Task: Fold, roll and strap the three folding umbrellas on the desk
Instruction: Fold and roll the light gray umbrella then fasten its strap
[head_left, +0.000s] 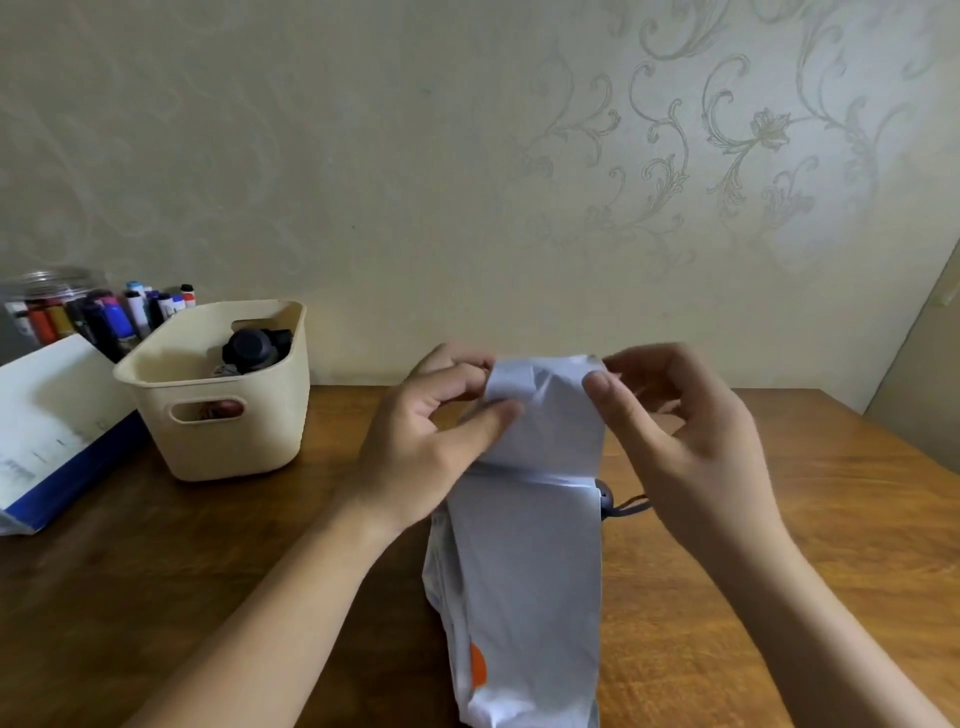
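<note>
My two bare hands hold up the far end of a pale, white-lilac folding umbrella (524, 571) on a brown wooden desk (208, 571). The umbrella lies to the right of a cream plastic basket (234, 452), well apart from it. Its flattened cloth makes a long strip whose long axis runs from the desk edge nearest me straight away toward the wall, about level with the basket at its far end. That far end is lifted off the desk and folded back, with a crease across the strip below my hands. My left hand (426, 431), on the basket's side of the strip, pinches the cloth's left edge between thumb and curled fingers. My right hand (691, 431), on the side away from the basket, pinches the upper right corner, thumb in front and fingers curled behind. A small grey knob (605, 501) with a dark cord (631, 503) pokes out from under the cloth, pointing away from the basket. An orange patch (477, 665) shows on the cloth's near end. I cannot tell how the shaft lies under the cloth. Inside the basket sits a dark rounded object (252, 351). Behind the basket, to its left, stands a clear jar of markers (67, 312). Just left of the basket rests a white and blue box (47, 431).
</note>
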